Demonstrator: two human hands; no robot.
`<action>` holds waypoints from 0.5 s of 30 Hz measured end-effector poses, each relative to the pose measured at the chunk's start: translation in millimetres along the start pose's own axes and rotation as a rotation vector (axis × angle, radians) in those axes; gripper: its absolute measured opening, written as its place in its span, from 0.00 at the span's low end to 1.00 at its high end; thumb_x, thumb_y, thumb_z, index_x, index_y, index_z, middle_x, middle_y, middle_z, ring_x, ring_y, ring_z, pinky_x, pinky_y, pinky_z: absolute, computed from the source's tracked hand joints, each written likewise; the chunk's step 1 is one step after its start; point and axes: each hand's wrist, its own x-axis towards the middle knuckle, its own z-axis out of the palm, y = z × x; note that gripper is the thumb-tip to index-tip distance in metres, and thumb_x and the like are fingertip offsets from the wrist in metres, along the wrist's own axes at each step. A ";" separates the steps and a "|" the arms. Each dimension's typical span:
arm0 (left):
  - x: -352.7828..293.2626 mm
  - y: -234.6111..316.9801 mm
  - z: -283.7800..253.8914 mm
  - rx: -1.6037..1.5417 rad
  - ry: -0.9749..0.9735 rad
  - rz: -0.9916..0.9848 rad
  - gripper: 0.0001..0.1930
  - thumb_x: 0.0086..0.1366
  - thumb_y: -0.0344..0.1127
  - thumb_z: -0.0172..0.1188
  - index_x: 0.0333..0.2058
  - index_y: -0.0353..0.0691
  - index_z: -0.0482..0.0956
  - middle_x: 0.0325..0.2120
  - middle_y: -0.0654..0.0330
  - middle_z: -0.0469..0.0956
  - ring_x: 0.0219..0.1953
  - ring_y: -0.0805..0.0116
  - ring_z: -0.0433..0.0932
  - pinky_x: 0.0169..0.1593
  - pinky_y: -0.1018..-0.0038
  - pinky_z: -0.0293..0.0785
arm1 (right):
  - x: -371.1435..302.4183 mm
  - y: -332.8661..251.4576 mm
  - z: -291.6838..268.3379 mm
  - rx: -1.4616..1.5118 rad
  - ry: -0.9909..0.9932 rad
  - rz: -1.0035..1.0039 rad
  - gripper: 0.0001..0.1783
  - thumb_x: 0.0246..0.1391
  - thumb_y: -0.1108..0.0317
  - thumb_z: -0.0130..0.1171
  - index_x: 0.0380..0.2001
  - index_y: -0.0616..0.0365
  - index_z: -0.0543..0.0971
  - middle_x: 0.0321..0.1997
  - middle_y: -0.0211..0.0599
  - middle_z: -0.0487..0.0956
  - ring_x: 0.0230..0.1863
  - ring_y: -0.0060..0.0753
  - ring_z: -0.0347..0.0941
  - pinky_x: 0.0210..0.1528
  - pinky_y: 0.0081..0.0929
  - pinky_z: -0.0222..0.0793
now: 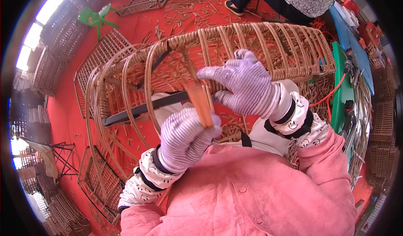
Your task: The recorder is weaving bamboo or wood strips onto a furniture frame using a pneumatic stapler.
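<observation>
My left hand, in a striped purple-white glove, is closed around a flat orange-brown strip. The strip points up and away from the fist, its far end smeared by motion, so its exact kind is unclear. My right hand, gloved alike, is just right of the strip, index finger stretched to the left and thumb apart from it. No held thing shows between those fingers. Both hands are in front of a large rattan frame with bent canes and a wrapped rim. A dark flat bar crosses it.
Cane scraps litter the red floor. A green stool stands far left, near woven panels. A person sits at the far right. Tools lie by a green board, with an orange cord nearby.
</observation>
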 end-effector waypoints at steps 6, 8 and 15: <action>-35.3 -38.6 14.0 0.235 -0.052 0.095 0.09 0.48 0.32 0.64 0.29 0.38 0.75 0.27 0.57 0.77 0.36 0.56 0.77 0.38 0.67 0.74 | 0.7 -8.0 -2.6 -0.039 -0.019 -0.055 0.23 0.37 0.52 0.62 0.40 0.45 0.75 0.20 0.30 0.73 0.26 0.33 0.70 0.46 0.36 0.56; -36.9 -43.5 15.0 0.213 -0.059 0.094 0.10 0.47 0.32 0.64 0.29 0.38 0.75 0.27 0.57 0.77 0.37 0.56 0.77 0.38 0.67 0.74 | 0.6 -11.4 -0.2 -0.068 -0.015 -0.064 0.23 0.38 0.49 0.61 0.39 0.46 0.75 0.20 0.30 0.73 0.26 0.32 0.70 0.47 0.37 0.57; -15.8 -28.6 -26.5 0.040 -0.088 0.193 0.09 0.53 0.37 0.59 0.29 0.38 0.76 0.27 0.53 0.76 0.32 0.52 0.77 0.36 0.64 0.73 | -7.8 -10.7 20.8 -0.450 0.020 -0.132 0.20 0.41 0.46 0.58 0.30 0.49 0.73 0.19 0.29 0.72 0.25 0.30 0.70 0.49 0.37 0.57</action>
